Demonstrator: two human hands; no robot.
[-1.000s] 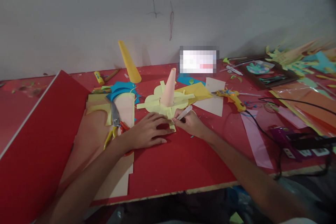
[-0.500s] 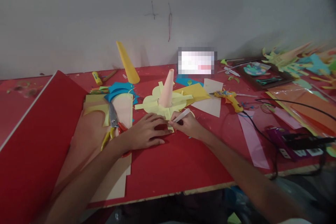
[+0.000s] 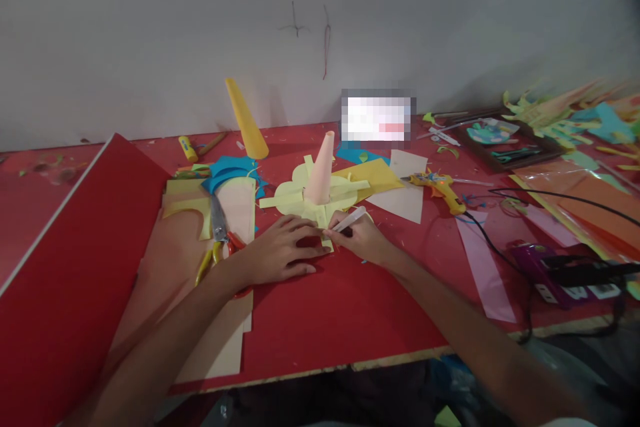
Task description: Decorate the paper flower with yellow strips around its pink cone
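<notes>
My right hand (image 3: pixel 361 237) is closed round a slim white pen-like tool (image 3: pixel 353 217), its tip low over a pale yellow paper strip (image 3: pixel 327 246). Fingers spread, my left hand (image 3: pixel 280 250) lies flat beside that strip, fingertips close to the tool's tip. Just beyond both hands is a pale yellow paper flower shape (image 3: pixel 287 193) with strips laid across it. From its middle a pale pink paper cone (image 3: pixel 321 173) stands up, leaning slightly right. Scissors (image 3: pixel 219 223) with red and yellow handles lie left of my left hand, partly under the forearm.
A yellow paper cone (image 3: pixel 249 123) stands at the back. To the right lie a yellow glue gun (image 3: pixel 443 191) with a black cord and a purple box-like device (image 3: pixel 535 270). Paper sheets (image 3: pixel 215 347) and a red board (image 3: pixel 75 247) are at left. A pixelated bright screen (image 3: pixel 379 119) stands behind.
The whole view has shifted slightly, so things sit a little further right. Both hands keep nearly the same place over the strip; the tool is still held.
</notes>
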